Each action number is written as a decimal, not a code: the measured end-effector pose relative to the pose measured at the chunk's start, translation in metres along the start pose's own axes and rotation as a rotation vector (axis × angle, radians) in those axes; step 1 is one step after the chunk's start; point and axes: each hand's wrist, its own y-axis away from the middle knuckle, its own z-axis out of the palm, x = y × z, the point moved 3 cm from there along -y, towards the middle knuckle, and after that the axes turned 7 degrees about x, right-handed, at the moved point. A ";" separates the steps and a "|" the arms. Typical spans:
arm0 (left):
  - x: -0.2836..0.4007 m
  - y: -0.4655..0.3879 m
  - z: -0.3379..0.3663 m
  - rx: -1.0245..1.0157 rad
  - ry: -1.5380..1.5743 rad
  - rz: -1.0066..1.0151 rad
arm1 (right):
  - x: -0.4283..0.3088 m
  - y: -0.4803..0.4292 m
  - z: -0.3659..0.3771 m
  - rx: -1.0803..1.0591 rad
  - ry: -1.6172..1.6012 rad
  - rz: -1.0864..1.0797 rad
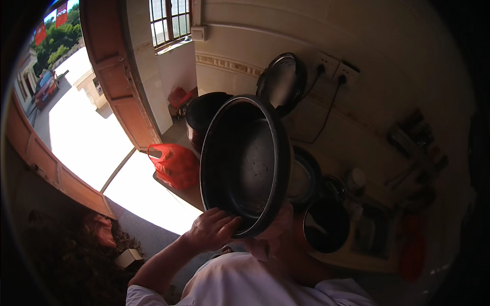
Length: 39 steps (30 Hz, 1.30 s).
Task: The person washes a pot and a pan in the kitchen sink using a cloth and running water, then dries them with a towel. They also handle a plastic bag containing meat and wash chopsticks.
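In front of my chest a deep black pan (249, 160) is tilted so that its dark inside faces up toward me. Small light specks lie on its worn inner bottom. My left hand (214, 229) grips the near left of the rim, fingers over the edge. On the right, my right hand (282, 221) is mostly hidden behind the pan's outer wall. A pink cloth (262, 248) hangs from under that hand, below the pan; the exact grip on it is in shadow.
Behind the pan stand a dark round pot (208, 111) and an appliance's round lid (282, 82). A red plastic bag (174, 164) sits at the counter's left end. Another pot (326, 225) stands right. Cords run from wall sockets (337, 69). A wooden door (115, 76) opens onto sunlit ground.
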 end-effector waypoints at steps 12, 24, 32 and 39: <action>-0.002 -0.008 -0.010 0.427 0.139 -0.805 | -0.021 0.041 0.184 -0.129 1.009 -0.105; -0.011 -0.004 -0.022 0.362 0.822 -1.017 | -0.044 -0.023 0.254 -0.863 1.531 -0.944; 0.016 -0.009 -0.052 -0.099 0.580 -1.052 | -0.066 -0.105 0.173 -0.391 1.044 -0.444; 0.003 -0.002 -0.062 0.546 0.813 -0.978 | 0.001 -0.024 0.124 -0.085 0.205 0.075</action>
